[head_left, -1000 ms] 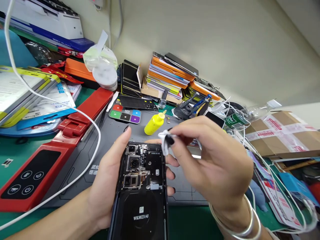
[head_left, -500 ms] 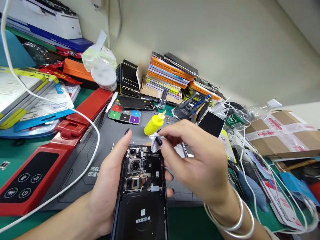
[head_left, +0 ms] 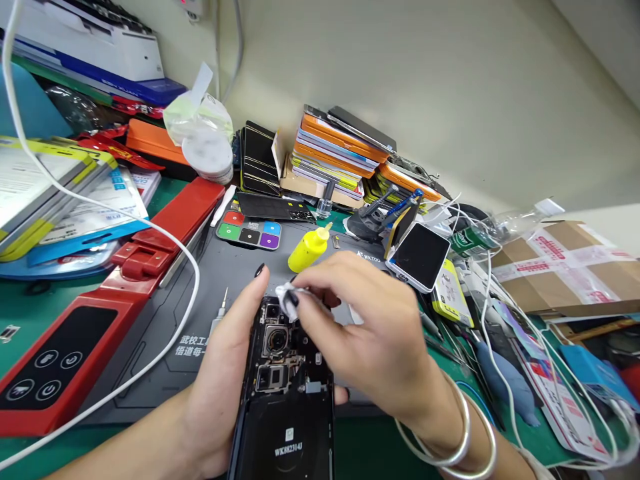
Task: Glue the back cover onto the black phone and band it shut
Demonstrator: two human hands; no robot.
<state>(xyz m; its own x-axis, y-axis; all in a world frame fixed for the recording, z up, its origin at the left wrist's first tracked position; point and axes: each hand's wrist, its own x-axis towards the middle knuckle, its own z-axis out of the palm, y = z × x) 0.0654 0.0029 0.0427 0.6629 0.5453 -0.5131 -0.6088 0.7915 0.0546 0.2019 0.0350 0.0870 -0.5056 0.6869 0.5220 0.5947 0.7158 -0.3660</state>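
My left hand (head_left: 223,373) grips a black phone (head_left: 287,407) with its back cover off, cameras and a round coil exposed. It holds the phone upright above the grey work mat (head_left: 220,267). My right hand (head_left: 365,340) pinches a small white cloth wad (head_left: 287,295) against the phone's top edge, right by the upper camera. Bracelets ring the right wrist.
A yellow squeeze bottle (head_left: 307,248) lies on the mat behind the phone. A red device (head_left: 100,313) and a white cable (head_left: 165,233) sit left. A stack of phones (head_left: 340,150) stands at the wall; a white-edged phone (head_left: 417,257) and a taped box (head_left: 565,267) lie right.
My right hand has moved down and left with the white wad, from above the phone's right edge to its top near the camera. The left hand keeps the phone.
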